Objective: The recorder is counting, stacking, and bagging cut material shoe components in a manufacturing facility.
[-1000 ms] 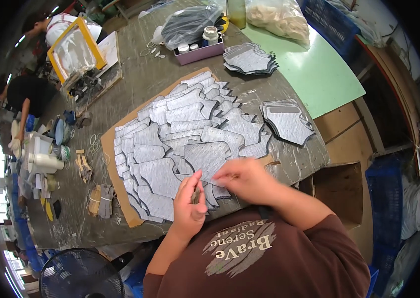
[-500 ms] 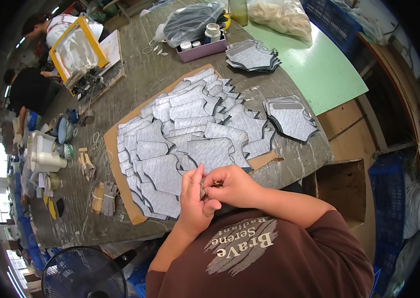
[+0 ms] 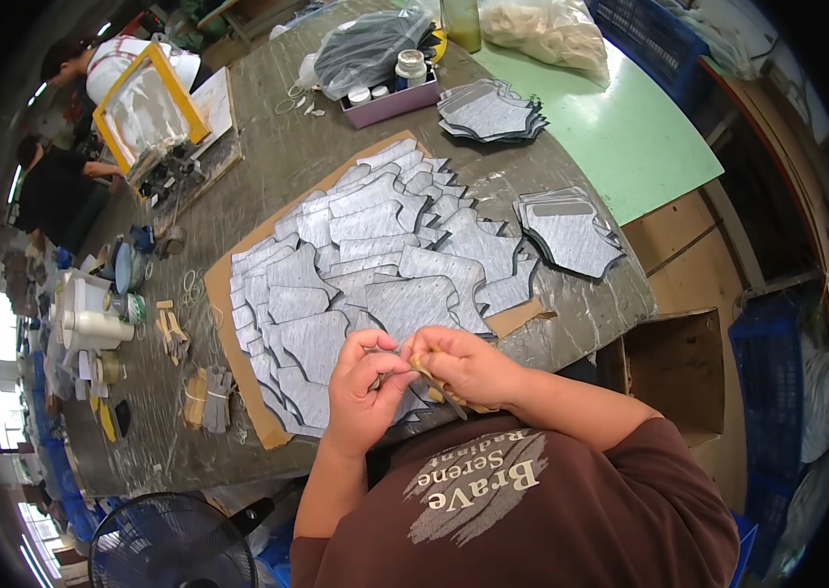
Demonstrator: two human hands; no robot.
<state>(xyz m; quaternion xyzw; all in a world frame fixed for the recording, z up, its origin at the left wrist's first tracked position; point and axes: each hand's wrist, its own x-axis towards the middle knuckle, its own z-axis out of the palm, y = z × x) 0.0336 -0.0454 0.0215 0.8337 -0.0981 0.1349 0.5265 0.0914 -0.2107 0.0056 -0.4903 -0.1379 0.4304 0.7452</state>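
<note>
My left hand [image 3: 363,387] is closed in a pinch beside the right hand; whatever lies between its fingertips is too small to make out. Wrapped in my right hand [image 3: 468,367] are small tan strips [image 3: 431,373], their lower ends poking out below the palm close to my shirt. Both hands are over the near edge of a spread of grey, dark-edged cut fabric pieces [image 3: 409,302], which overlap in rows on a brown cardboard sheet [image 3: 267,423]. The fingers of the two hands nearly meet.
Bundles of tan and grey strips [image 3: 206,400] lie left on the table. Two stacks of grey pieces [image 3: 571,230] sit at right, near a purple box [image 3: 390,106] with jars. A fan [image 3: 169,549] stands lower left. Two people [image 3: 66,196] are at far left, near a yellow frame [image 3: 150,103].
My left hand has turned from upright, extended fingers to a pinch and shifted slightly left. The tan strips now show below my right hand.
</note>
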